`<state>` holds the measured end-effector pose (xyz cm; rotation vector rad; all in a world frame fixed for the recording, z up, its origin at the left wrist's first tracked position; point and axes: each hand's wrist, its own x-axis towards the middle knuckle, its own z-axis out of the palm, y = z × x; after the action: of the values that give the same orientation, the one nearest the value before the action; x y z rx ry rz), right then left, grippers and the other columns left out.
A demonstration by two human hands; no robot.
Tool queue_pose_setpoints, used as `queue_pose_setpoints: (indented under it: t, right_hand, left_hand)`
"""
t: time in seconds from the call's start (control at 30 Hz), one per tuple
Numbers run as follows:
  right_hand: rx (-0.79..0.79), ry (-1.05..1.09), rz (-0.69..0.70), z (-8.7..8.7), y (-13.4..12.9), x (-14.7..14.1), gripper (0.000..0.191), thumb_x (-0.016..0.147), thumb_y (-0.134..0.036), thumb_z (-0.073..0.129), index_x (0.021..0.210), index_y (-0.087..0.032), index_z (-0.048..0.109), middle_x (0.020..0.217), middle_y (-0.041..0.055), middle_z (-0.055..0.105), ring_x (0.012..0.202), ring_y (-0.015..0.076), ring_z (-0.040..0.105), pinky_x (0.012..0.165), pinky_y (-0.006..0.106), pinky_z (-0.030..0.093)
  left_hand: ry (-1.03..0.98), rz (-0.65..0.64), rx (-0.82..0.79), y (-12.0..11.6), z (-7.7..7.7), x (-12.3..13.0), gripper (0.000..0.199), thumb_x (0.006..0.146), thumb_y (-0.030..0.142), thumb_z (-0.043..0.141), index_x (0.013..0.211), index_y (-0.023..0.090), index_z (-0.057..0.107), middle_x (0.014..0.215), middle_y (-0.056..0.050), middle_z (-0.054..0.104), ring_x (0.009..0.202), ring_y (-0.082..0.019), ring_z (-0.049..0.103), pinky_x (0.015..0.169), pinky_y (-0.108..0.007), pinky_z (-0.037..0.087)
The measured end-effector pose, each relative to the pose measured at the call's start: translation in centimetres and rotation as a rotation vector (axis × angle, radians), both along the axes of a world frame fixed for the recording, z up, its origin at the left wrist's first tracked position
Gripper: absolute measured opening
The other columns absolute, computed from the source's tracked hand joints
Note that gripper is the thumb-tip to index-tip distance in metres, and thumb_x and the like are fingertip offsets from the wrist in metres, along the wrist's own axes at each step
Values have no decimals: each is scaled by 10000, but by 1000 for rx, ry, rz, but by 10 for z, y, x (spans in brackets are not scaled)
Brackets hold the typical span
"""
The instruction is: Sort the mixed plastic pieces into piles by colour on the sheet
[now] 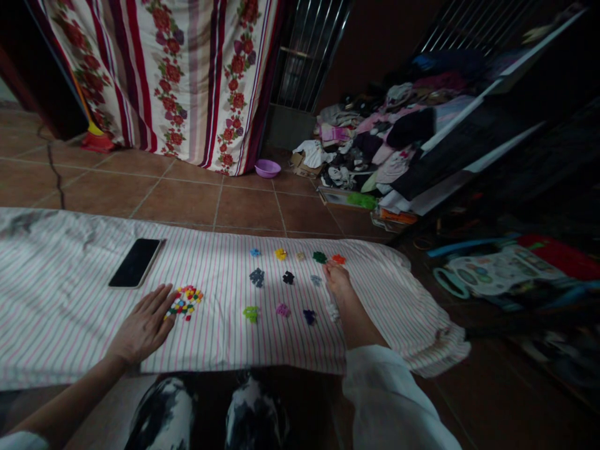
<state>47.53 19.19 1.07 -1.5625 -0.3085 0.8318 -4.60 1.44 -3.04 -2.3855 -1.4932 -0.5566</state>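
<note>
On a striped cloth (pixel 210 337) lie small pieces. My left hand (pixel 144 325) rests flat, fingers stretched out, beside a mixed pile of red, yellow, green and white pieces (pixel 188 299). My right hand (pixel 336 278) has its fingers pressed together just below the orange pile (pixel 338 259) and the dark green pile (pixel 319 257); what it holds, if anything, is hidden. Other piles include blue (pixel 255 252), yellow (pixel 280 254), dark grey (pixel 257 277), black (pixel 288 277), light grey (pixel 315 280), lime (pixel 250 314), pink (pixel 282 309), navy (pixel 309 317) and white (pixel 332 312).
A phone (pixel 136 263) lies on the cloth at the left. Beyond the cloth are a tiled floor (pixel 182 194), a floral curtain (pixel 197 75), a purple basin (pixel 267 168) and heaped clothes (pixel 375 137). My knees show below the near edge.
</note>
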Motion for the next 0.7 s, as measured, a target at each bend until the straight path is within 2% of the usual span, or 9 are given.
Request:
queue_pose_setpoints:
  t: [0.23, 0.47, 0.6, 0.7]
  right_hand:
    - [17, -32, 27, -1, 0, -3, 153, 659, -42, 620, 711, -182, 583, 695, -35, 591, 646, 71, 612, 631, 146, 558]
    - [59, -94, 82, 10, -13, -12, 163, 628, -55, 648, 720, -175, 585, 616, -68, 575, 538, 50, 555, 533, 140, 515]
    - [89, -131, 159, 18, -24, -30, 127, 616, -87, 668, 715, -153, 622, 591, -53, 600, 505, 51, 548, 487, 132, 464]
    - [98, -143, 238, 24, -33, -58, 103, 612, -125, 700, 704, -136, 655, 592, -20, 626, 508, 65, 558, 482, 148, 453]
  left_hand:
    - [1, 10, -10, -1, 2, 1, 516, 918, 392, 376, 1380, 173, 446, 1451, -130, 479, 1390, -270, 383, 1099, -447, 385]
    - [-43, 19, -31, 0, 2, 2, 506, 913, 402, 388, 1352, 169, 477, 1438, -136, 492, 1388, -281, 383, 1100, -465, 388]
    - [-68, 34, -40, 0, -1, 3, 505, 911, 399, 384, 1347, 168, 489, 1431, -136, 499, 1379, -285, 396, 1097, -475, 389]
    - [-51, 55, -48, 0, 1, 5, 516, 914, 398, 371, 1337, 132, 501, 1421, -168, 501, 1364, -297, 415, 1084, -481, 398]
